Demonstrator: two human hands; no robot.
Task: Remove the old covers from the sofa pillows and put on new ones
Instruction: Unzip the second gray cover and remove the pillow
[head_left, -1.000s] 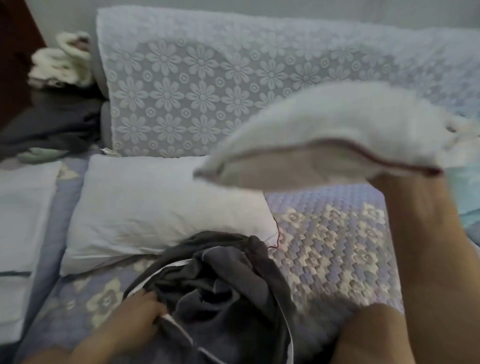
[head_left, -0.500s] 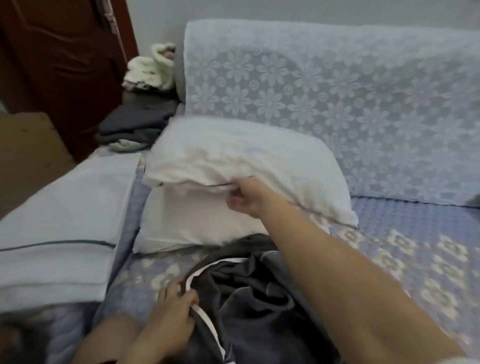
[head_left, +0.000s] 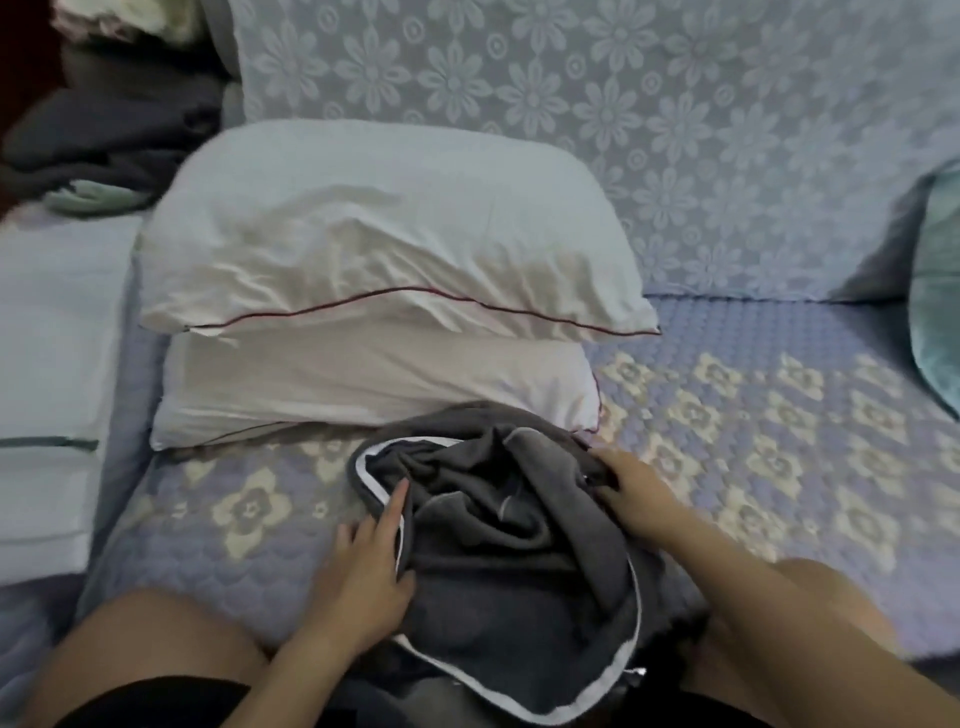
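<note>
Lying crumpled on the front middle of the sofa seat (head_left: 779, 441), between the person's knees, is a dark grey cover (head_left: 519, 525) with a white zip edge. The left hand (head_left: 363, 577) is resting on the cover's left edge, its fingers straight and its forefinger lying along the white edge. The right hand (head_left: 631, 486) is gripping a fold at the cover's far right side, fingers curled into the cloth. Just behind the cover, two bare white pillows are sitting stacked against the flowered sofa back (head_left: 675, 130): the upper pillow (head_left: 384, 234), with a dark red seam, is lying on the lower pillow (head_left: 363, 379). A teal cushion (head_left: 937, 291) is leaning at the seat's right edge.
</note>
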